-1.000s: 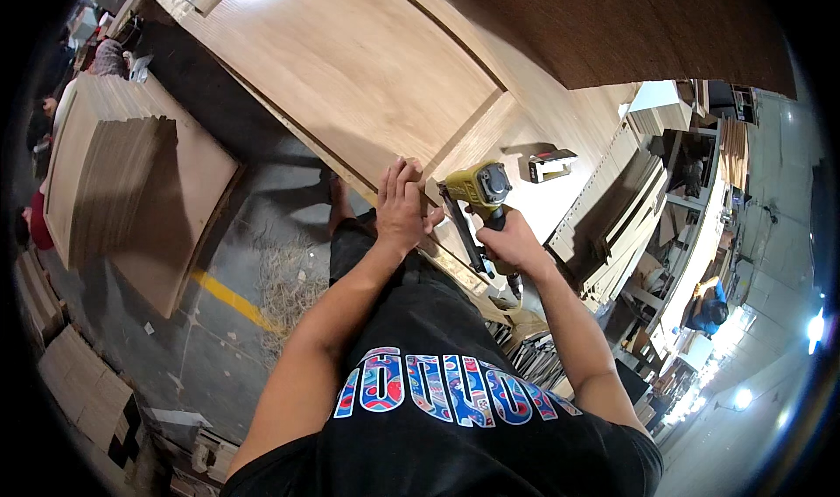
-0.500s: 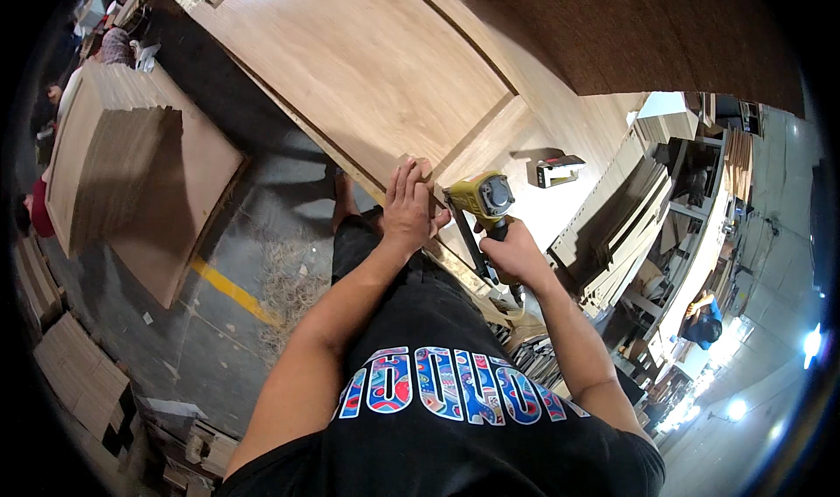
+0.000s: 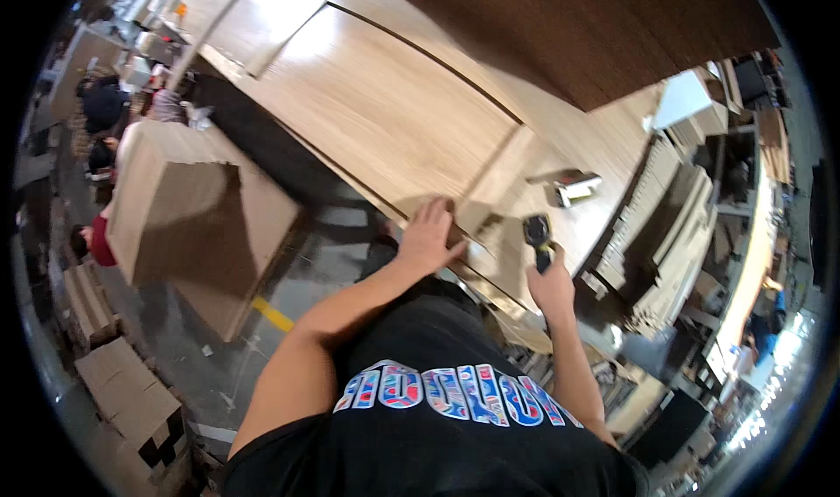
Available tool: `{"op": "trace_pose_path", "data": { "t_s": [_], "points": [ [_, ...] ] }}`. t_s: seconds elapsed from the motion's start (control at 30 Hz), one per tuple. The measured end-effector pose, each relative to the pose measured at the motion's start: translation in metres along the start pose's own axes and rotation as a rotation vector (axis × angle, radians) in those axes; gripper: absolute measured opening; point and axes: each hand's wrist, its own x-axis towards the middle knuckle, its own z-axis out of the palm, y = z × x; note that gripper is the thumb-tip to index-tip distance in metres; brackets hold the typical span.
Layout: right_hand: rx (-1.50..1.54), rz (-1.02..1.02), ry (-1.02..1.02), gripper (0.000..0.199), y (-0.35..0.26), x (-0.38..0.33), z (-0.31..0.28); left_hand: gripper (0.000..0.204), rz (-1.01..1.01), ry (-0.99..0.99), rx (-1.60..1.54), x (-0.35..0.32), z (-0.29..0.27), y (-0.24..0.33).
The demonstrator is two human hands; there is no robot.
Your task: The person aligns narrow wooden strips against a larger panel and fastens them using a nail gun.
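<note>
My left hand [image 3: 426, 241] lies on the near edge of a large pale wood panel [image 3: 394, 103], fingers stretched out and thumb spread to the side. A small shadowed brown area beside its fingers is too blurred to make out. My right hand [image 3: 551, 285] is closed around the grip of a yellow and black nail gun [image 3: 536, 233], which is over the panel's near right corner, apart from my left hand. Whether its nose touches the wood cannot be seen. A small open box [image 3: 577, 188] lies on the panel beyond the nail gun.
A dark brown board [image 3: 577, 33] covers the far right. Stacked wood pieces [image 3: 674, 243] stand right of the panel. On the left, a tall stack of boards [image 3: 166, 208] stands on a larger sheet, with people behind it. A cardboard box [image 3: 131, 392] sits lower left.
My right hand has moved the nail gun to the right, away from my left hand. My left hand's fingers have spread, with the thumb out. The whole view has shifted.
</note>
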Motion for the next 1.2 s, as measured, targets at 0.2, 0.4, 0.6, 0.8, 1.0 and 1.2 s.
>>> {"op": "trace_pose_path", "data": {
  "t_s": [0.2, 0.4, 0.6, 0.8, 1.0, 1.2],
  "points": [
    [0.025, 0.064, 0.285, 0.095, 0.001, -0.008, 0.083, 0.05, 0.149, 0.145, -0.193, 0.038, -0.048, -0.065],
    [0.136, 0.103, 0.567, 0.103, -0.013, 0.014, 0.157, 0.053, 0.076, 0.533, -0.096, 0.144, -0.179, -0.222],
    [-0.11, 0.178, 0.836, 0.098, -0.033, 0.027, 0.179, 0.055, -0.372, 0.83, 0.314, 0.196, -0.366, -0.574],
    [-0.066, 0.67, 0.755, 0.102, -0.132, -0.012, 0.138, 0.097, -1.082, 0.381, 0.542, 0.154, -0.466, -0.761],
    [0.393, 0.159, 0.661, 0.091, -0.104, 0.023, 0.139, 0.066, -0.857, 0.292, 0.291, 0.132, -0.469, -0.813],
    [0.362, -0.072, 0.456, 0.058, -0.259, 0.075, 0.144, 0.033, -0.716, 0.164, -0.618, 0.121, -0.478, -0.817]
  ]
}}
